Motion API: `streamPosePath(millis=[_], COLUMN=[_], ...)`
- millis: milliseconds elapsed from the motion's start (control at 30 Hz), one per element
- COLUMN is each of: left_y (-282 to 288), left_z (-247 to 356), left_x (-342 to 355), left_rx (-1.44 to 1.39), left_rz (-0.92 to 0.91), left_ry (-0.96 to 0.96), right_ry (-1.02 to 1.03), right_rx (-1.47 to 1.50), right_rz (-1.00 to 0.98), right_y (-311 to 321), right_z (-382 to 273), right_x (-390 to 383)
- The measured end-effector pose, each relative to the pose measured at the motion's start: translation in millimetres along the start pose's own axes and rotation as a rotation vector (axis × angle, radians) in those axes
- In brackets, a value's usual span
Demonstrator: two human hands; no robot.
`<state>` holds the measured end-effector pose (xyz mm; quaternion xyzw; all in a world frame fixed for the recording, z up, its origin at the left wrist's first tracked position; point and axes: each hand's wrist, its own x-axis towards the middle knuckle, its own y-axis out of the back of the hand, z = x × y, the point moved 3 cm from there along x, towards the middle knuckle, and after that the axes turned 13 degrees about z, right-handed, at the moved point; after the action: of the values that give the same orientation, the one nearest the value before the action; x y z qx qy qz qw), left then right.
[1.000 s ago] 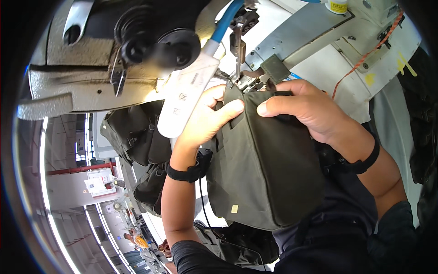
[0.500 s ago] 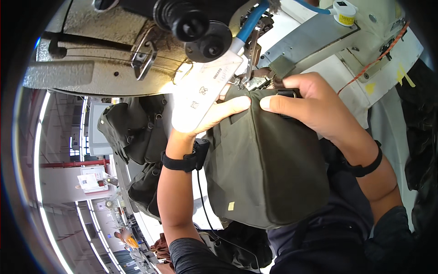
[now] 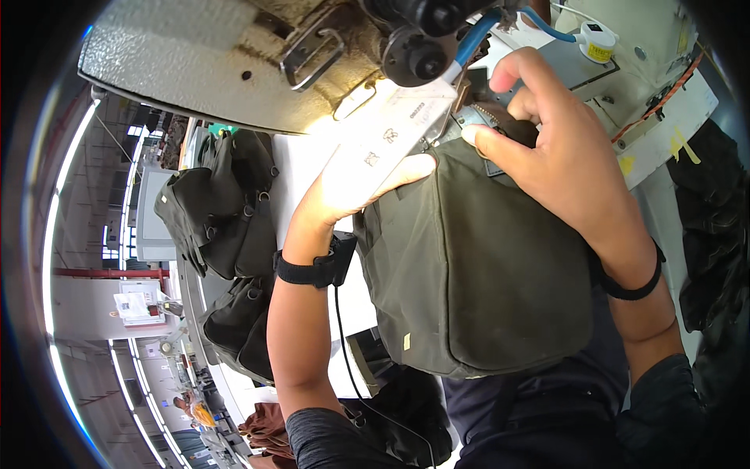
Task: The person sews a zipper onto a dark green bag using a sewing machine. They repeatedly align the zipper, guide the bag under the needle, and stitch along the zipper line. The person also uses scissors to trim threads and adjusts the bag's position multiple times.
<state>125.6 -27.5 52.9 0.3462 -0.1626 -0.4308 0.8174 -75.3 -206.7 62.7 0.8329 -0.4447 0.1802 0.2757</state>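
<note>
An olive-green fabric bag (image 3: 508, 281) rests in front of me beneath the sewing machine (image 3: 195, 62), its top edge at the needle area. My left hand (image 3: 391, 178) grips the bag's top left with the thumb on top; its other fingers are hidden behind a white, glaring plastic piece (image 3: 394, 125). My right hand (image 3: 558, 156) is at the top right, index finger raised and apart from the thumb, whose tip is at a metal zipper (image 3: 484, 117) and dark tab. I cannot make out anything held in it.
Olive bags (image 3: 219, 203) are piled at the left. Brown fabric (image 3: 266, 430) lies lower down. A red cord (image 3: 656, 105) hangs at the machine's right, beside dark fabric (image 3: 703, 219). A distant person (image 3: 195, 410) sits at another workstation.
My right hand has lifted off the bag's top edge and moved up, its index finger rising toward the machine. The bag has shifted slightly right. My left hand stays on it.
</note>
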Motion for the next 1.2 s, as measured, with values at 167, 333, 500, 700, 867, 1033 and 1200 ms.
streamPosePath(millis=[167,333,500,700,867,1033,1200], left_y=[0,-2,3,11,8,5,5], left_z=[6,10,20,34,35,36,41], left_x=[2,5,5,6,4,-1,1], left_rx=[-0.001,0.014,0.054,0.093,0.112,0.129,0.118], left_rz=[-0.004,-0.004,-0.01,-0.02,0.002,0.048,0.027], left_ry=[-0.017,-0.038,-0.064,-0.085,-0.097,-0.111,-0.125], right_ry=[0.317,0.479,0.2,-0.002,0.334,0.515,0.31], right_rx=[-0.145,-0.176,0.264,0.312,0.028,-0.087,0.118], right_rz=[-0.026,-0.005,-0.236,-0.391,-0.291,-0.227,-0.345], right_y=[-1,-9,-25,-21,-8,-3,-14], right_z=[-5,-3,15,9,7,0,1], right_x=[2,1,15,20,21,10,16])
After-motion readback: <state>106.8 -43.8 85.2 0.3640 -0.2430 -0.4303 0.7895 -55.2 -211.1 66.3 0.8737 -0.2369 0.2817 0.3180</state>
